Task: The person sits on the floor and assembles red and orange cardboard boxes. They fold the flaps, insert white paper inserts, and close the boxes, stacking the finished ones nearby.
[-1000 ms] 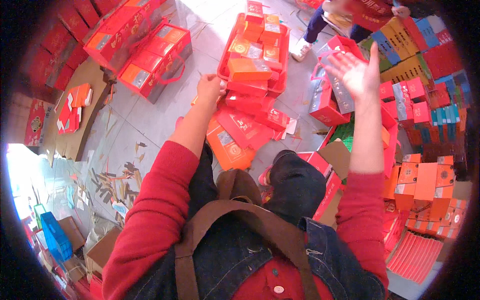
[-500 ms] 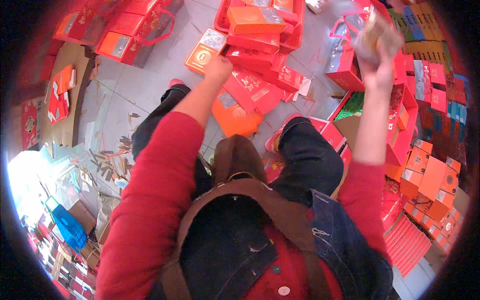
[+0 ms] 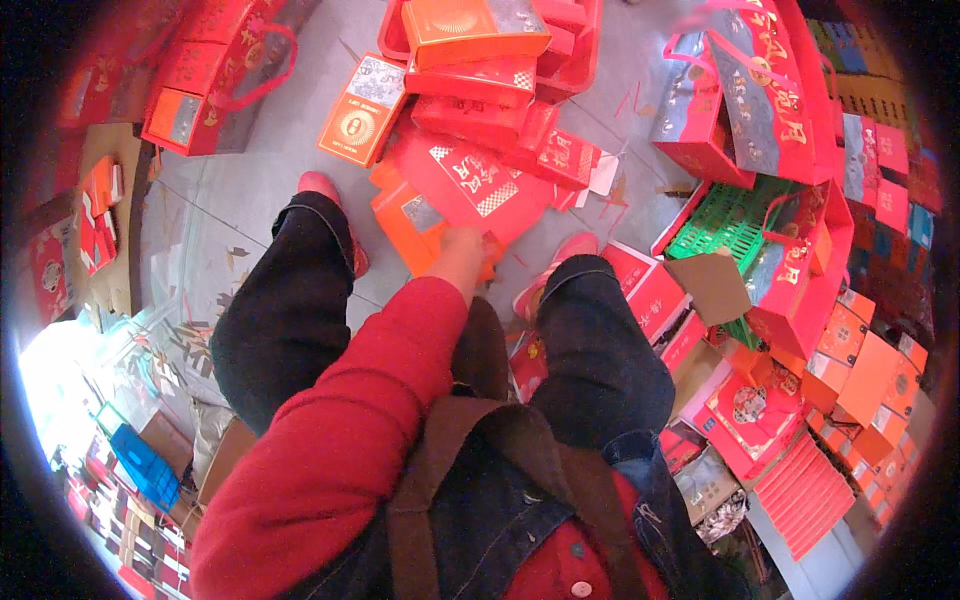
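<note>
Low between my knees, my left hand (image 3: pixel 462 252) reaches down over an orange flat carton (image 3: pixel 408 222). It touches or lies just above the carton's near end; its fingers are hidden from this angle. Partly covering that carton is a red printed sheet or flattened box (image 3: pixel 470 182). Beyond them several red boxes (image 3: pixel 470 118) are heaped, with an orange box (image 3: pixel 475 35) on top. Another orange box (image 3: pixel 362 110) with a grey patterned end lies at the heap's left. My right hand and forearm are out of the picture.
Red gift bags (image 3: pixel 765 95) stand at the far right, and more bags (image 3: pixel 225 75) at the far left. A green plastic basket (image 3: pixel 735 220) sits beside my right leg, with a brown cardboard piece (image 3: pixel 708 288) over its edge. Stacked orange boxes (image 3: pixel 860 365) line the right side.
My left hand has come down from beside the orange box to the flat carton. My right hand, which held up a blurred tan item, has left the view. The view has shifted.
</note>
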A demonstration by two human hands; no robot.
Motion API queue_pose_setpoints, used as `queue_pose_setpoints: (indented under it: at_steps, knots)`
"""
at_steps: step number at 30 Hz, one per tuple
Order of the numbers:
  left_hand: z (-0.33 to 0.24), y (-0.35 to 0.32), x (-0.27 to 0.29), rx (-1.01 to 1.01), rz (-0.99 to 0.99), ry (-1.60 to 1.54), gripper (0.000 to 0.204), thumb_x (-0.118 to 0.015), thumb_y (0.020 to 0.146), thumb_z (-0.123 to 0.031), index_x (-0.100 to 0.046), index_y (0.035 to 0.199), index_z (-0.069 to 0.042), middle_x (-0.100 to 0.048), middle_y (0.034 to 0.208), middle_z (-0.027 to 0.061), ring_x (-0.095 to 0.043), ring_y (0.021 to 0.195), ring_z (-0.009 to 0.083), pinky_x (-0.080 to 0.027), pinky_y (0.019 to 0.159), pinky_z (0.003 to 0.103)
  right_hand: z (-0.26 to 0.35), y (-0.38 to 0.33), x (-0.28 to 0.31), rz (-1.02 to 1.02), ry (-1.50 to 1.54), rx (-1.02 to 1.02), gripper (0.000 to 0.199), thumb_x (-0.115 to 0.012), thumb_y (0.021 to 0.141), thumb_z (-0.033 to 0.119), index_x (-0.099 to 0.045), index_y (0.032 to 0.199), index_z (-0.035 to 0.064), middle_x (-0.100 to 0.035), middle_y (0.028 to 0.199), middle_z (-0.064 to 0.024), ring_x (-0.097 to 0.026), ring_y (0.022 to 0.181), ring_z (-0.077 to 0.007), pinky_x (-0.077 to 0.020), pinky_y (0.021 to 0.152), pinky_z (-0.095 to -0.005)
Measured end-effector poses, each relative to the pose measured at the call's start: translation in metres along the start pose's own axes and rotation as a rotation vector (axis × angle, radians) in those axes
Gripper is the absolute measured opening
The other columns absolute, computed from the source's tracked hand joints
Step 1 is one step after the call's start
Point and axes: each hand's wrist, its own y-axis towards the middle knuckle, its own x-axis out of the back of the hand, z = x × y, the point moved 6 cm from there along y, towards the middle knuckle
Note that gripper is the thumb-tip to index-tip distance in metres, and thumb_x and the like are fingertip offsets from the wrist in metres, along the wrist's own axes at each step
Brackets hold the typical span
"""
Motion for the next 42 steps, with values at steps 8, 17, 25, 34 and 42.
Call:
queue_pose_setpoints:
  at_steps: [8, 17, 25, 34, 42]
  knots:
    - [-0.038, -0.047, 0.015, -0.018, 0.014, -0.106, 0.021, -0.043, 0.087, -0.010, -0.051, 0.098, 0.006, -0.060, 0.089, 0.0221, -0.063, 0.077, 0.0356, -0.056, 0.063, 0.046, 0.057, 0.010, -0.003, -0.054, 0.043, 0.248, 0.028, -0.061, 0.083, 0.013, -0.057, 0.106, -0.0019, -0.063, 0.103, -0.0112, -0.060, 0.092, -0.0248, -0.0479, 0.080, -0.0329]
    - [-0.128, -0.314, 0.018, -0.273, 0.476, 0.140, 0.016, -0.048, 0.084, -0.007, -0.051, 0.089, 0.008, -0.060, 0.081, 0.0210, -0.063, 0.072, 0.0355, -0.055, 0.071, 0.043, 0.348, -0.210, 0.002, -0.316, -0.183, 1.692, 0.064, -0.072, 0.069, 0.007, -0.045, 0.127, 0.0019, -0.046, 0.130, -0.0159, -0.046, 0.120, -0.0280, -0.0386, 0.097, -0.0356]
    - [-0.162, -0.468, 0.073, -1.020, 0.698, 0.311, 0.042, -0.063, 0.082, -0.027, -0.050, 0.113, -0.003, -0.062, 0.091, 0.0148, -0.062, 0.082, 0.0260, -0.050, 0.078, 0.038, 0.370, -0.243, -0.022, 0.353, 0.394, 1.507, 0.020, -0.067, 0.078, 0.005, -0.066, 0.097, -0.0023, -0.067, 0.089, -0.0028, -0.061, 0.081, -0.0100, -0.0483, 0.073, -0.0260]
    - [-0.131, -0.496, 0.069, -1.157, 0.738, 0.752, 0.031, -0.069, 0.077, -0.009, -0.060, 0.103, 0.006, -0.067, 0.092, 0.0107, -0.064, 0.080, 0.0147, -0.051, 0.072, 0.029, 0.347, -0.327, 0.043, -0.319, 0.398, 1.849, 0.027, -0.066, 0.077, 0.004, -0.057, 0.102, 0.0009, -0.062, 0.097, -0.0083, -0.059, 0.090, -0.0205, -0.0466, 0.079, -0.0310]
    - [-0.109, -0.510, 0.064, -1.458, 0.551, 0.986, 0.023, -0.066, 0.079, -0.013, -0.064, 0.098, 0.001, -0.068, 0.082, 0.0080, -0.065, 0.074, 0.0173, -0.051, 0.069, 0.032, 0.335, -0.362, 0.002, -0.226, -0.138, 1.778, 0.028, -0.070, 0.068, 0.015, -0.056, 0.088, 0.0018, -0.055, 0.096, -0.0165, -0.054, 0.093, -0.0352, -0.0447, 0.083, -0.0408]
